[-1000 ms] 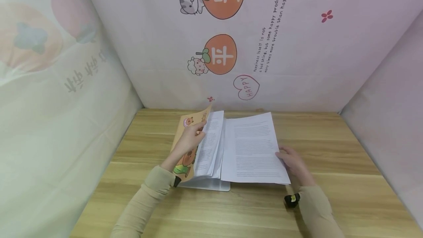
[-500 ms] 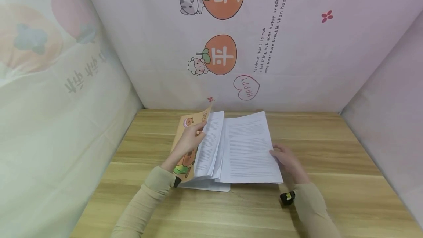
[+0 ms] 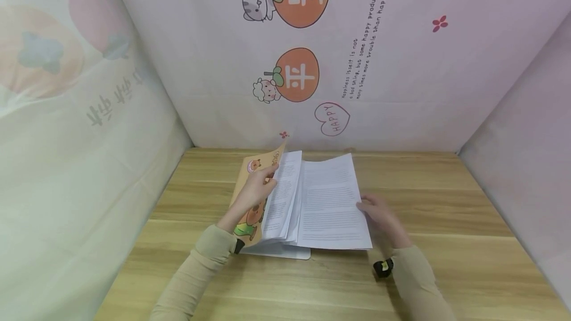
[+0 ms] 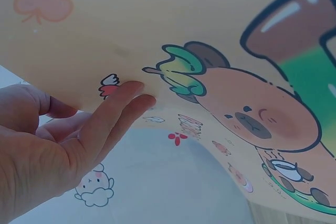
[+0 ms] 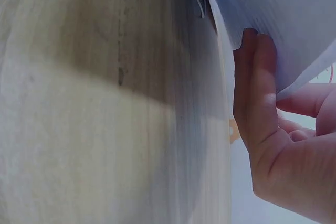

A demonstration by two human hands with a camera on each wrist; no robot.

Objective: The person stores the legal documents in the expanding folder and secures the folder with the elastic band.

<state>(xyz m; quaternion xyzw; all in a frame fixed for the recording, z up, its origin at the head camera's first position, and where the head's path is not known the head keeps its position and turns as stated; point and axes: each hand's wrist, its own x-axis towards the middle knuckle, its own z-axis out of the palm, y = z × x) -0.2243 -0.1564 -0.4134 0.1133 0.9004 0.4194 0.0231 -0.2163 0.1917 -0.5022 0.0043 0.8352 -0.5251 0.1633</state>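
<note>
An orange folder cover (image 3: 244, 182) printed with cartoon capybaras stands raised on the left, and my left hand (image 3: 255, 188) pinches its free edge between thumb and fingers. In the left wrist view the fingers lie along the printed cover (image 4: 220, 98). Inside the folder several printed sheets (image 3: 285, 197) lean against the cover. On the right, my right hand (image 3: 379, 214) pinches the outer edge of a stack of printed paper (image 3: 332, 207), tilted up off the table. The right wrist view has the fingers beneath the paper (image 5: 294, 19) and the thumb on its other side.
The folder's pale back cover (image 3: 278, 250) lies on the wooden table (image 3: 446, 241). Patterned white cloth (image 3: 392, 118) rises behind the table, with more cloth walls at left and right. Black wrist cameras (image 3: 383, 267) are worn on both wrists.
My right hand has moved left with the paper stack, bringing its outer edge closer to the folder. The left hand and the raised cover have stayed in place.
</note>
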